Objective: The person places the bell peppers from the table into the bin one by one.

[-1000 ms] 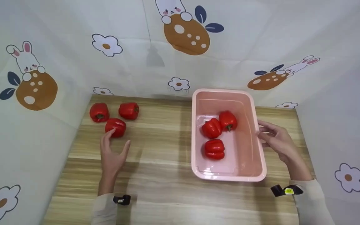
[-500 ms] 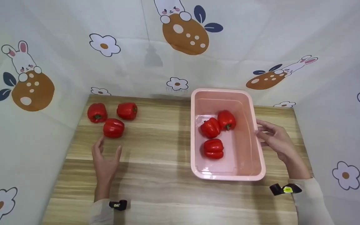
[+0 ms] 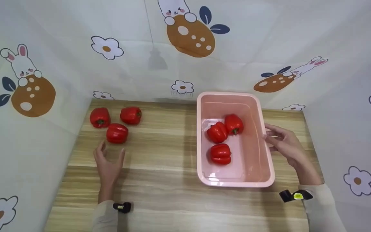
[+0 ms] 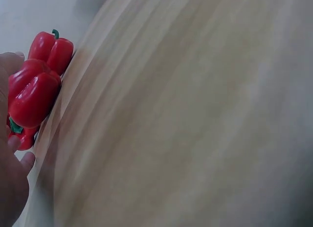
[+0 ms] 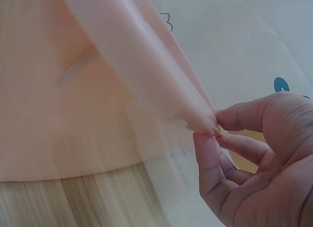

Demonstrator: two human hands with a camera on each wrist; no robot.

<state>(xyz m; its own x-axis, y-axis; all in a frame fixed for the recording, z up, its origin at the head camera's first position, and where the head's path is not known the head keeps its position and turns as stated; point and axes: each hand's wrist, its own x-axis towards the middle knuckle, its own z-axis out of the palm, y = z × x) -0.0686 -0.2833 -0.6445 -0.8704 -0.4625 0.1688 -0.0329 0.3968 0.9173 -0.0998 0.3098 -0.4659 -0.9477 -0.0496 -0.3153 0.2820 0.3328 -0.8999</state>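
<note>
My left hand (image 3: pixel 109 164) is just in front of a red bell pepper (image 3: pixel 117 133), thumb and fingers spread apart and holding nothing. Behind that pepper lie another red pepper (image 3: pixel 100 117) and a third pepper (image 3: pixel 130 115). The left wrist view shows the red peppers (image 4: pixel 35 100) beside the fingers, partly overlapping one another. A pink plastic bin (image 3: pixel 203 145) stands on the right with 3 red peppers inside, among them a lower pepper (image 3: pixel 220 154). My right hand (image 3: pixel 285 145) pinches the bin's right rim; the right wrist view shows thumb and fingers meeting on that rim (image 5: pixel 195 122).
The wood-grain table (image 3: pixel 163 154) extends between the peppers and the bin. A patterned cloth (image 3: pixel 137 71) with rabbits and flowers rises behind the table and on both sides. Each wrist wears a black camera, such as the left camera (image 3: pixel 123 207).
My left hand has drawn back toward me and slightly left, so its fingers are now off the nearest pepper. The right hand keeps its place on the bin's rim.
</note>
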